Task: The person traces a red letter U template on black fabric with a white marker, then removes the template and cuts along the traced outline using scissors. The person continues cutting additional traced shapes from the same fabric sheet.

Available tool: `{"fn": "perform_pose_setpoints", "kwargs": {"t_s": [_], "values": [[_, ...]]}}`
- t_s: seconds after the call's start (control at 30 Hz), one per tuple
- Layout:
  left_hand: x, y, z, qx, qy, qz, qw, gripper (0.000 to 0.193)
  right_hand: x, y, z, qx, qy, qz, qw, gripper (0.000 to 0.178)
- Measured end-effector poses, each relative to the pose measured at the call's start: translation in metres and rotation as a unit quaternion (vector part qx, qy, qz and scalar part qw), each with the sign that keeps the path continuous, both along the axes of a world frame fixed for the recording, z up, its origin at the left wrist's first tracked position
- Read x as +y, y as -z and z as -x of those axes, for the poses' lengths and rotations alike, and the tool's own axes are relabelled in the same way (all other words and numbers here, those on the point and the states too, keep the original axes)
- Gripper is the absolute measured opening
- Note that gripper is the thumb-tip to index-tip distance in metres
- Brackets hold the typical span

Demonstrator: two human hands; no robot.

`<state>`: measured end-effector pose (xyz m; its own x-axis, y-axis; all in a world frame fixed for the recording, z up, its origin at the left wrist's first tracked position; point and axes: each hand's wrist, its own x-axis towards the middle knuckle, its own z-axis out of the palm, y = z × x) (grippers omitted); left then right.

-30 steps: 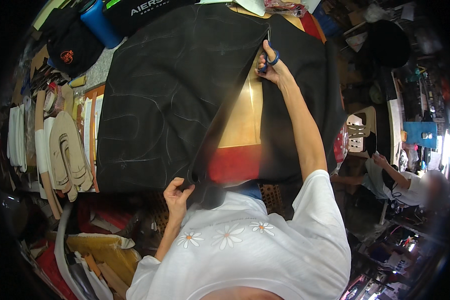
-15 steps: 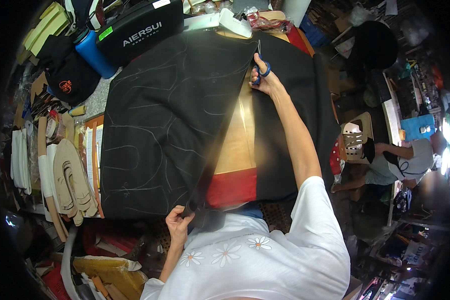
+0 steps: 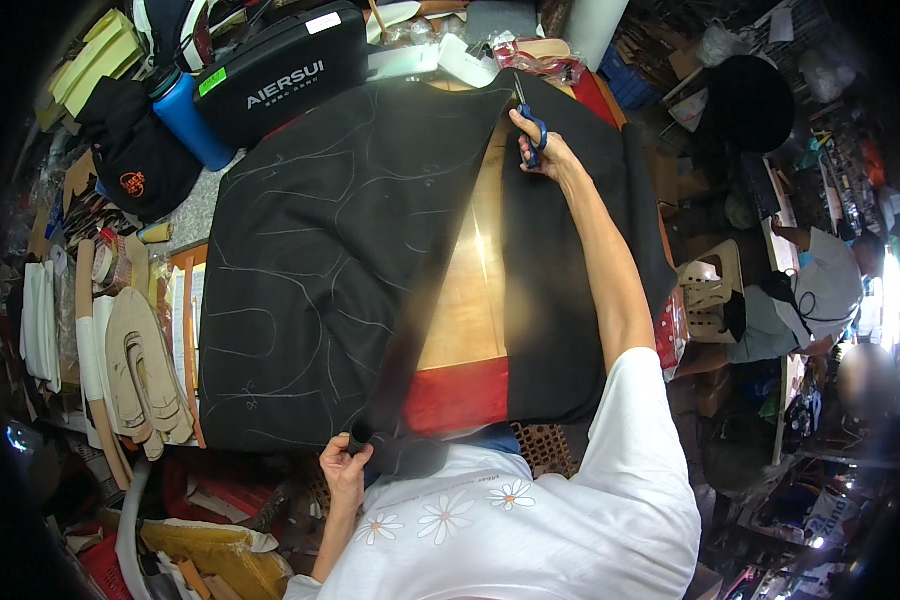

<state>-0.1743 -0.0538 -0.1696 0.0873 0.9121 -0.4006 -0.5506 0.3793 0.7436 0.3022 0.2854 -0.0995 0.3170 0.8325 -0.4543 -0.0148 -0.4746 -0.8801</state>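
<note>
Black fabric [image 3: 280, 230] marked with white chalk-like outlines covers most of the table. A long gap splits it from the near edge, tapering toward the far edge, with another black stretch [image 3: 560, 310] on the right. My right hand [image 3: 550, 150] grips scissors [image 3: 536, 132] with blue handles, their blades pointing away at the gap's narrow far end. Whether the blades are parted is hard to see. At the near edge my left hand [image 3: 345, 468] pinches the lifted corner of the left-hand fabric, which is partly folded over there.
Through the gap show a light wooden tabletop [image 3: 460, 320] and a red strip [image 3: 458, 395]. A black case [image 3: 280, 75], blue bottle [image 3: 190, 120] and black cap [image 3: 135, 150] stand far left. Beige pattern pieces [image 3: 142, 370] lie left. Another person [image 3: 820, 280] sits at right.
My left hand has drawn the fabric corner a little left and nearer, and the gap looks wider. My right hand has shifted slightly right with the scissors. The other person has changed posture.
</note>
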Motion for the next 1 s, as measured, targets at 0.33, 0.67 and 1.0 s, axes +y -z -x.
{"fn": "perform_pose_setpoints", "kwargs": {"t_s": [0.33,0.67,1.0], "values": [[-0.001,-0.009,0.016,-0.015,0.027,-0.018,0.999,0.024,0.021,-0.012,0.004,0.019,-0.035,0.023,0.999,0.072],[-0.01,-0.02,0.019,-0.008,-0.011,0.031,0.999,0.017,0.028,-0.019,0.025,0.048,-0.006,-0.017,0.999,0.075],[0.024,-0.049,-0.038,0.013,0.096,-0.098,0.99,0.02,-0.105,-0.005,0.013,-0.163,-0.019,-0.081,0.983,0.051]]}}
